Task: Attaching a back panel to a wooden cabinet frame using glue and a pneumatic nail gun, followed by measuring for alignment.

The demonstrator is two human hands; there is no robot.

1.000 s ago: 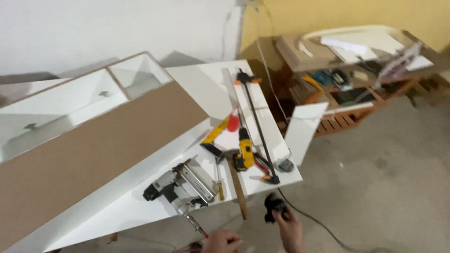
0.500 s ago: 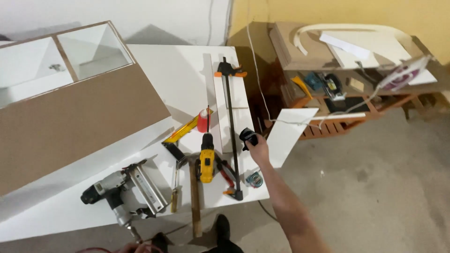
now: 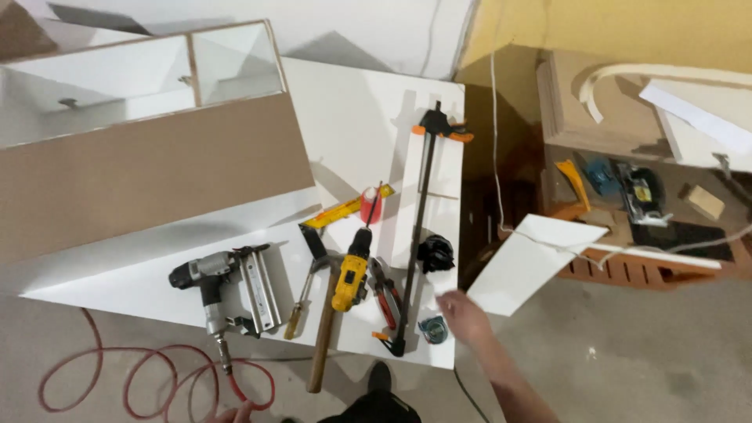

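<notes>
Here my right hand (image 3: 462, 316) hovers empty over the right edge of the white worktop (image 3: 352, 125), fingers loosely spread and gripping nothing. Nearest to it lies a small round blue-and-silver tape roll (image 3: 432, 329), just beside the fingers; whether they touch it I cannot tell. A small black power tool with a rounded body (image 3: 435, 253) sits a little further up the board, apart from the hand. Beside these runs a long black bar clamp with orange handles (image 3: 419, 227), then red-handled pliers (image 3: 384, 291), a yellow-and-black cordless drill (image 3: 351, 272), a wooden-handled hammer (image 3: 323, 329) and a grey pneumatic nail gun (image 3: 223, 286) with a red air hose (image 3: 117, 376) coiled on the floor. My left hand (image 3: 233, 413) barely shows at the bottom edge, near that hose; its grip I cannot tell. A brown-backed white cabinet (image 3: 149, 149) lies across the far left.
</notes>
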